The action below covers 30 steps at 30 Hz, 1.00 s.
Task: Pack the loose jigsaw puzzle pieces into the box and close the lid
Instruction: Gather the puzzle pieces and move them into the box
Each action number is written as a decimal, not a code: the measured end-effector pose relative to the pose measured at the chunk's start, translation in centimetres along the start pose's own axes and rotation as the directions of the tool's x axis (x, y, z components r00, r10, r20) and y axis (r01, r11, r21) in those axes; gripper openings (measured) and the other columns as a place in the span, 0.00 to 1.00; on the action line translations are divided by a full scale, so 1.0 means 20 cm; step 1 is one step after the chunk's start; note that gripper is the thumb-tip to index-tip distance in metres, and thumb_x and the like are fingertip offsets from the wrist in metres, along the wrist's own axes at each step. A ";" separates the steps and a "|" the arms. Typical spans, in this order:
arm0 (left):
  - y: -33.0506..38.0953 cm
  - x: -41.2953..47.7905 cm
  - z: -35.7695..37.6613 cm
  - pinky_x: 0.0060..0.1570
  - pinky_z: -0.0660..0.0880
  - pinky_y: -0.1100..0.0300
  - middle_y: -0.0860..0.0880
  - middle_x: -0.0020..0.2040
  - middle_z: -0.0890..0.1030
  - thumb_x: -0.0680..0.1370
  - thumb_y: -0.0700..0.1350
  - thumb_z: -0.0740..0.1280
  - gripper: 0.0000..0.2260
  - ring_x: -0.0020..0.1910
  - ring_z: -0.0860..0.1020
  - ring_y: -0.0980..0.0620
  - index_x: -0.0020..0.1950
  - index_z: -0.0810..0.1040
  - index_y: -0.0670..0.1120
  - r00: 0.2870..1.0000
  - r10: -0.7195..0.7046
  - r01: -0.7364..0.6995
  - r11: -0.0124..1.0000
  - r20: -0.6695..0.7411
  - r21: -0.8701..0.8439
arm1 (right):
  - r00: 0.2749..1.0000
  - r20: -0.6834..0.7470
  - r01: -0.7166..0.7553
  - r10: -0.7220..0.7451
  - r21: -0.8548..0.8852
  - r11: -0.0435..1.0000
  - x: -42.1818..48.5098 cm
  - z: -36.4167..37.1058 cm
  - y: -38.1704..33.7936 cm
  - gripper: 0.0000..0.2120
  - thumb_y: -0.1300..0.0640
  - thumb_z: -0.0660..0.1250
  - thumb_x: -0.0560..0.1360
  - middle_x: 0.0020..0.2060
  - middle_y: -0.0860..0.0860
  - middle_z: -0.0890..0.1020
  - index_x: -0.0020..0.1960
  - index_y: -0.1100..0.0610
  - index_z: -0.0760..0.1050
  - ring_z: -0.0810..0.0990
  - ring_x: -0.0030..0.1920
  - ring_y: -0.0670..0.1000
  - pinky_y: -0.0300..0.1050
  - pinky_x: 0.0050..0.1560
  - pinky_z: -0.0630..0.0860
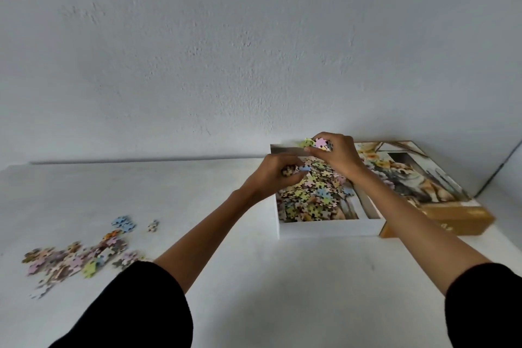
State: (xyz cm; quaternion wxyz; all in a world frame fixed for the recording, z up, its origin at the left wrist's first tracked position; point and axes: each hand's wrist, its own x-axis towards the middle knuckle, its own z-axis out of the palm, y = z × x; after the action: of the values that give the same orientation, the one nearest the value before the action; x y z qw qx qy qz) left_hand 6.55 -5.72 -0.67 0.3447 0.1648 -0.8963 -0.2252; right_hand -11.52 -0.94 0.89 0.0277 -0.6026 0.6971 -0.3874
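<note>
So the box (327, 230) is already pretty loaded, a big heap of pieces inside it, and both hands are over it with another batch. Left hand (278, 175) is curled around a small clump of pieces just above the heap; right hand (337, 154) is pinched on a few more, higher up over the box's far edge. Looks like they're about to drop.

Not done though. There's a loose pile (74, 258) on the table (254, 277) well to the left of the box, so I'd guess several more trips. The lid (423, 186) sits picture-side up, touching the box's right side, not on yet. Nothing between the pile and the box, clear run.
</note>
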 end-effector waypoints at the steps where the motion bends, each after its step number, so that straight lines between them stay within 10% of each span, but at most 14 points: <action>1: 0.00 0.01 0.04 0.35 0.69 0.71 0.43 0.42 0.83 0.73 0.42 0.70 0.07 0.35 0.76 0.53 0.46 0.81 0.39 1.000 -0.001 0.001 1.000 0.020 0.007 | 1.000 0.012 -0.013 0.013 0.003 1.000 0.01 0.01 0.05 0.18 0.49 0.71 0.68 0.48 0.57 0.84 0.51 0.61 0.79 0.80 0.47 0.53 0.42 0.44 0.72; 12: -0.06 0.04 0.25 0.39 0.70 0.59 0.48 0.53 0.79 0.72 0.54 0.69 0.13 0.48 0.77 0.50 0.52 0.81 0.48 0.954 -0.148 0.058 0.945 0.261 0.322 | 0.976 0.161 -0.144 0.145 -0.022 0.989 0.01 0.11 0.28 0.14 0.46 0.68 0.71 0.46 0.51 0.80 0.52 0.53 0.76 0.78 0.49 0.52 0.51 0.51 0.76; 20: -0.06 0.02 0.23 0.45 0.69 0.60 0.46 0.53 0.79 0.74 0.51 0.68 0.10 0.52 0.75 0.49 0.51 0.81 0.48 0.961 -0.066 -0.003 0.968 0.268 0.251 | 0.977 0.168 -0.131 0.129 0.001 0.991 -0.01 0.11 0.29 0.17 0.44 0.59 0.76 0.44 0.53 0.81 0.51 0.56 0.78 0.78 0.44 0.50 0.48 0.47 0.75; 24: -0.05 -0.01 0.20 0.44 0.74 0.58 0.46 0.51 0.79 0.75 0.49 0.67 0.10 0.49 0.77 0.49 0.52 0.81 0.46 0.968 -0.058 0.007 0.979 0.245 0.204 | 0.961 0.207 -0.183 0.184 -0.022 0.983 -0.03 0.09 0.25 0.27 0.38 0.44 0.72 0.52 0.54 0.79 0.50 0.51 0.76 0.71 0.60 0.55 0.57 0.61 0.68; 30: -0.05 -0.06 0.10 0.44 0.75 0.56 0.45 0.51 0.80 0.76 0.46 0.66 0.08 0.48 0.78 0.49 0.52 0.81 0.46 0.982 -0.033 0.003 0.988 0.186 0.157 | 0.965 0.167 -0.207 0.204 0.001 0.978 -0.04 0.09 0.17 0.21 0.45 0.48 0.75 0.51 0.56 0.78 0.50 0.54 0.75 0.71 0.58 0.56 0.53 0.57 0.65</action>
State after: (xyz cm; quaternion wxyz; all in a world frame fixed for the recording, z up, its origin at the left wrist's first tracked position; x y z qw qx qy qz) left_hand 6.12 -5.48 -3.08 0.2428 0.1774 -0.9381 -0.1720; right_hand -13.23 -1.32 -2.74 0.1314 -0.5571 0.7475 -0.3371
